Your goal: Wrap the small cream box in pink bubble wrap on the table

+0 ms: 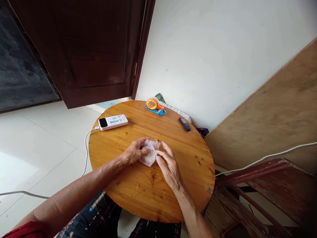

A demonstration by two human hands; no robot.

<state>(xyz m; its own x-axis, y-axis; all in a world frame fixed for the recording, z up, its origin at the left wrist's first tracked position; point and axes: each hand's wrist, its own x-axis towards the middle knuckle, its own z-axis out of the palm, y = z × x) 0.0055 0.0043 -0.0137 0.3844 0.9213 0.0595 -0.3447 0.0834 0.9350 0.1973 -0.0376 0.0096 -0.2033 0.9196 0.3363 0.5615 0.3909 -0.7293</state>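
Note:
A small crumpled clear plastic bag (151, 152) with pink and white contents lies near the middle of the round wooden table (138, 191). My left hand (135, 152) grips its left side, fingers curled around it. My right hand (169, 167) rests at its right edge, fingers stretched out and touching the plastic. Both forearms reach in from the bottom of the view.
A white power bank (113, 122) with a white cable (85, 148) lies at the table's back left. An orange and blue tape dispenser (155, 105) and a small dark object (184, 124) sit at the back. A dark wooden chair (260, 191) stands right, a dark door (86, 49) behind.

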